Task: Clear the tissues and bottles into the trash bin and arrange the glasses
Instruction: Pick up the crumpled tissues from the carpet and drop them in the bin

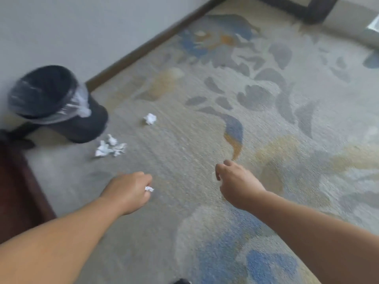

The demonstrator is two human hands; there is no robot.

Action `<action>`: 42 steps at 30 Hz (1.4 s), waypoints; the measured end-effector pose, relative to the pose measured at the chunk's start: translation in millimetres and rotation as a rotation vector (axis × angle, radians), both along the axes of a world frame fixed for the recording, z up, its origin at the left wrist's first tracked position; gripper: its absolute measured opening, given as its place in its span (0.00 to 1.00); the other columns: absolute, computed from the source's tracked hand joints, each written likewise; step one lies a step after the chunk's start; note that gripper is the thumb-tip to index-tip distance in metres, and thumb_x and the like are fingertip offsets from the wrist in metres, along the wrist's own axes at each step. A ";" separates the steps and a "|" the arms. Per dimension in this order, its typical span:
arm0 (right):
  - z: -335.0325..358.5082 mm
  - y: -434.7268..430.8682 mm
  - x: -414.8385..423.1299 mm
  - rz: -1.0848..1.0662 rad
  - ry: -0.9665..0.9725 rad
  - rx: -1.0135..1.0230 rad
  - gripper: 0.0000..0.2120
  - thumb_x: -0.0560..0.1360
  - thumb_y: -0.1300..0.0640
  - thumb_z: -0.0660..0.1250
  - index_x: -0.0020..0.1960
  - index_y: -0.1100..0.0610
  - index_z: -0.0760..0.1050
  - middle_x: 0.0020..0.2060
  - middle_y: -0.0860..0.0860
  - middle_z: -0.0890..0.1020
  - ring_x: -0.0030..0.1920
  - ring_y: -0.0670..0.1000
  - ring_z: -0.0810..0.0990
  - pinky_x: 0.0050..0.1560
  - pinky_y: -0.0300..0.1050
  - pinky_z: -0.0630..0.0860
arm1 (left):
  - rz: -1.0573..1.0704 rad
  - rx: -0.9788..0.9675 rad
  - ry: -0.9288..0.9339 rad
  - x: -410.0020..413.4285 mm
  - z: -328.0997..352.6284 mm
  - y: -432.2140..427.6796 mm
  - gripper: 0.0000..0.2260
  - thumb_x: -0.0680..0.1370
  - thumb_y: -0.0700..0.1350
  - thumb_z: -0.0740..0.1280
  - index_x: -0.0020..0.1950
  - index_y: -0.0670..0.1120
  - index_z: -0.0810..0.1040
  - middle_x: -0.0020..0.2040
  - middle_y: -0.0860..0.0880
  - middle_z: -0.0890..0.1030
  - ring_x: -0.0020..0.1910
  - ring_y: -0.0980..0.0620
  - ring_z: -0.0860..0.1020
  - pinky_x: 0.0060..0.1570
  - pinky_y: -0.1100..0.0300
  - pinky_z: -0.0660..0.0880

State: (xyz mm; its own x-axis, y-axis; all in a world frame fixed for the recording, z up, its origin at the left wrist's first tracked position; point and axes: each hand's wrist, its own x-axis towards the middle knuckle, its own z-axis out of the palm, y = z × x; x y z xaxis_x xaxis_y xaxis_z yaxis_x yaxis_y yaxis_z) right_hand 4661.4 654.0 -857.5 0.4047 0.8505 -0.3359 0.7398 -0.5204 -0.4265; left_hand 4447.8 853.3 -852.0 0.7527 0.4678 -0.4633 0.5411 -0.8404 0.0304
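A black trash bin [67, 119] lined with a clear plastic bag stands on the carpet at the left, by the wall. Right in front of it lies a cluster of crumpled white tissues [109, 147], and one more crumpled tissue [150, 119] lies a little farther right. My left hand [129, 191] hovers above the carpet below the cluster, curled shut on a small white tissue that peeks out between its fingers. My right hand [235, 181] hangs to the right with its fingers curled in; nothing shows in it. No bottles or glasses are in view.
A patterned grey, blue and ochre carpet [246, 111] covers the floor. A pale wall with a dark baseboard [155, 42] runs along the back left. Dark wooden furniture [18, 191] sits at the left edge. A dark furniture leg [320, 9] stands at the top right.
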 end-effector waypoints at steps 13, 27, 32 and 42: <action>175.6 205.2 -37.4 0.379 0.059 0.094 0.12 0.72 0.70 0.56 0.48 0.56 0.72 0.48 0.50 0.74 0.47 0.53 0.73 0.45 0.48 0.75 | 0.306 0.107 0.012 -66.1 173.6 151.1 0.04 0.77 0.49 0.58 0.43 0.52 0.67 0.41 0.54 0.73 0.39 0.51 0.73 0.35 0.55 0.67; 189.2 378.6 -3.8 0.672 0.095 0.097 0.16 0.74 0.63 0.63 0.59 0.52 0.67 0.52 0.48 0.72 0.52 0.51 0.72 0.46 0.42 0.70 | 0.743 0.038 -0.114 -44.8 192.0 232.2 0.05 0.76 0.46 0.61 0.46 0.49 0.76 0.39 0.51 0.78 0.38 0.50 0.75 0.34 0.57 0.69; 180.0 441.7 -32.9 0.760 0.105 0.118 0.12 0.74 0.60 0.64 0.55 0.53 0.67 0.50 0.49 0.71 0.47 0.50 0.71 0.43 0.41 0.67 | 0.930 0.077 -0.292 -52.8 177.7 269.3 0.04 0.75 0.50 0.61 0.43 0.51 0.73 0.33 0.54 0.75 0.30 0.55 0.73 0.27 0.60 0.64; 118.2 578.2 -87.5 0.819 0.096 0.109 0.24 0.66 0.72 0.54 0.59 0.57 0.64 0.53 0.52 0.66 0.48 0.50 0.68 0.50 0.41 0.69 | 1.084 -0.043 -0.541 -71.9 112.0 379.1 0.09 0.73 0.40 0.62 0.49 0.51 0.65 0.44 0.54 0.67 0.40 0.54 0.68 0.35 0.56 0.63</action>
